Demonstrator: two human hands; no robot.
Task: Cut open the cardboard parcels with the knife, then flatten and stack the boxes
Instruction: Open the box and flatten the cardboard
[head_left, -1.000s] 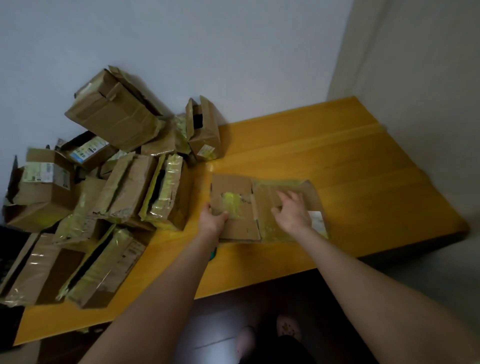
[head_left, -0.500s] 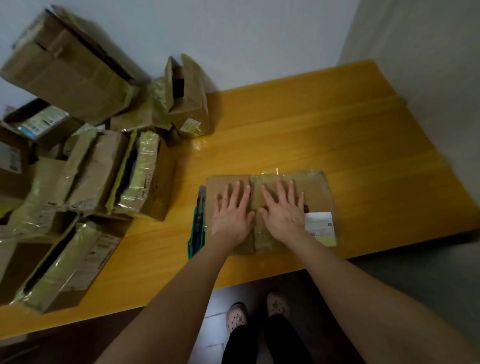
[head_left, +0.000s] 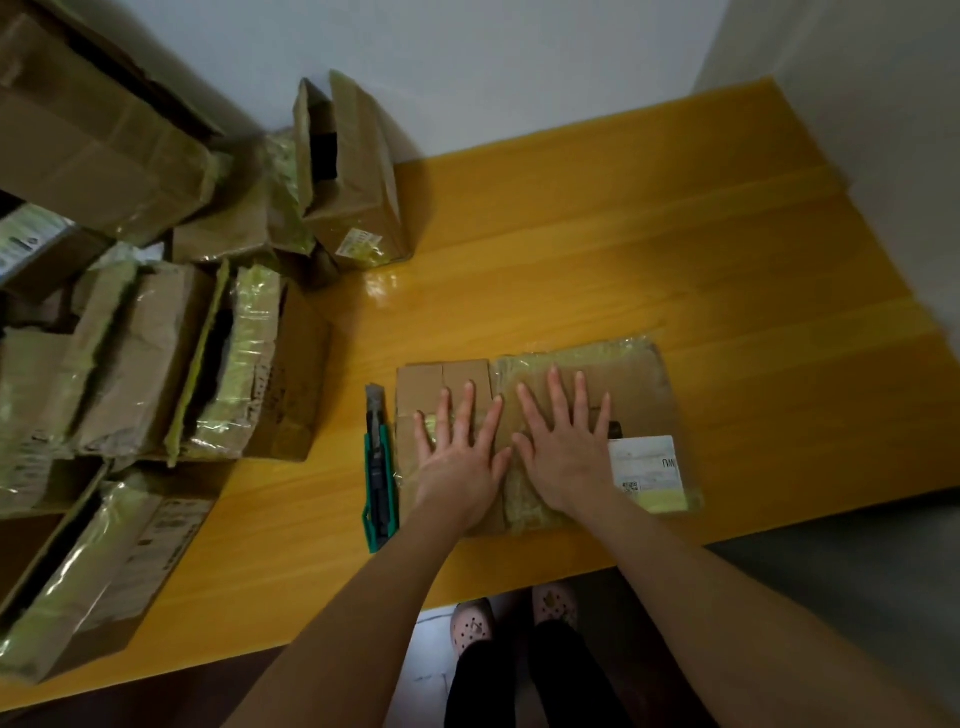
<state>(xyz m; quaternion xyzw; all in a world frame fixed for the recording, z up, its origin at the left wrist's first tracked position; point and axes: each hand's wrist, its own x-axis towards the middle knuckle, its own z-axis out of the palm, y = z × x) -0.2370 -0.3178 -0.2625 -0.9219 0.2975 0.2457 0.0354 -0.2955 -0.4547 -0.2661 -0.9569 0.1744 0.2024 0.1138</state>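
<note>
Both grips apart, left hand (head_left: 460, 457) and right hand (head_left: 563, 447) flat on flattened box (head_left: 639, 384), knife (head_left: 378, 467) beside

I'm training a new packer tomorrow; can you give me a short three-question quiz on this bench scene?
1. True or false: the left hand and the right hand both lie flat on the flattened box.
2. Where is the knife? A) held in the left hand; B) on the table, left of that box; C) under that box.
3. Which hand is nearer the white label?
Key: 1 true; 2 B; 3 right hand.
</note>
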